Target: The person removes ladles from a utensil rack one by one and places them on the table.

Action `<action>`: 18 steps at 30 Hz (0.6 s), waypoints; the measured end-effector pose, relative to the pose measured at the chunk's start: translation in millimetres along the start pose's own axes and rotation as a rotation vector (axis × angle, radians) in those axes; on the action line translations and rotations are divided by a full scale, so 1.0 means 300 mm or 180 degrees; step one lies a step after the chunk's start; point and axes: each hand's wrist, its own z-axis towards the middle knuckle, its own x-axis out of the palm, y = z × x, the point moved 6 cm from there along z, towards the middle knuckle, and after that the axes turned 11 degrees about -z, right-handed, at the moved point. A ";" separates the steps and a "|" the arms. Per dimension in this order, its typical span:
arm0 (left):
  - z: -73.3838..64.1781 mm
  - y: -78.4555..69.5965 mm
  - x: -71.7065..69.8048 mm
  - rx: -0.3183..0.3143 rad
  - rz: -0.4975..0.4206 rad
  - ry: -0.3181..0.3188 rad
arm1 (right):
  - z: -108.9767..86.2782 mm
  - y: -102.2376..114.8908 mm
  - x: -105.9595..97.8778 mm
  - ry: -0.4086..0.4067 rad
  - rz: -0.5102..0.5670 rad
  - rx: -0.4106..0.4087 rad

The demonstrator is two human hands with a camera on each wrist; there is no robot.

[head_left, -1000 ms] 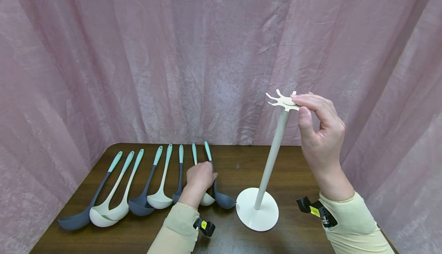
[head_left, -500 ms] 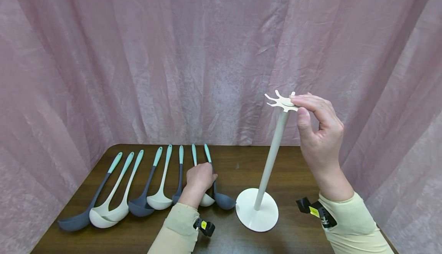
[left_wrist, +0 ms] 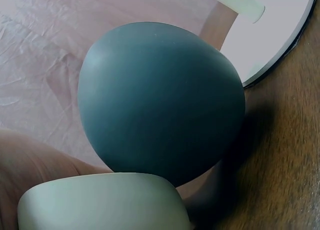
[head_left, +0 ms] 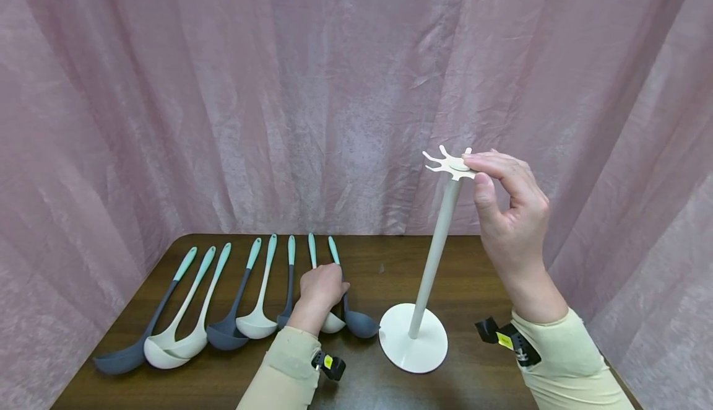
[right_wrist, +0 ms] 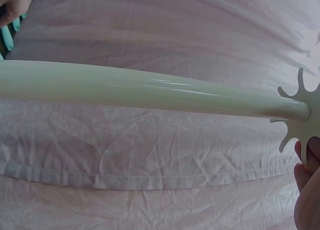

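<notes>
My left hand point(head_left: 323, 286) is over the right end of a row of ladles, its thumb against the shaft of the rightmost ladle point(head_left: 362, 324), dark grey with a mint handle. It appears to grip that shaft; the fingers are hidden. A white ladle point(head_left: 333, 323) lies partly under the hand. In the left wrist view the dark bowl point(left_wrist: 160, 100) is large, with the white bowl point(left_wrist: 105, 202) in front. My right hand point(head_left: 512, 212) pinches the hooked top of a white utensil stand point(head_left: 437, 249), fingertips on the cap and thumb below a hook.
Several more ladles, dark grey and white with mint handles, lie side by side to the left, including a white one point(head_left: 257, 323) and a dark one point(head_left: 125, 355). The stand's round base point(head_left: 413, 354) rests on the wooden table point(head_left: 367, 391). A pink curtain point(head_left: 334, 100) hangs behind.
The rightmost ladle's handle end has come slightly lower and left beside my left hand. The stand's top and my right hand have shifted slightly left in view.
</notes>
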 end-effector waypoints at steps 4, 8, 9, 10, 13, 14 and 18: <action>0.005 0.003 0.004 -0.0009 0.0001 0.0034 | -0.002 -0.007 0.001 0.0069 -0.0009 -0.0011; 0.005 0.004 0.001 0.0000 -0.0045 0.0028 | -0.003 -0.010 0.001 0.0169 0.0009 -0.0030; 0.004 0.003 -0.002 0.0003 -0.0075 0.0029 | -0.002 -0.011 0.001 0.0193 0.0026 -0.0039; 0.003 0.002 -0.005 0.0007 -0.0103 0.0027 | -0.002 -0.013 0.001 0.0220 0.0042 -0.0045; -0.001 -0.003 -0.022 0.0017 -0.0195 -0.0011 | -0.004 -0.021 -0.001 0.0294 0.0095 -0.0054; -0.002 -0.005 -0.029 0.0029 -0.0206 -0.0040 | -0.005 -0.026 -0.002 0.0321 0.0125 -0.0048; -0.005 -0.009 -0.061 0.0050 -0.0228 -0.0173 | -0.023 -0.056 -0.011 0.0449 0.0229 0.0074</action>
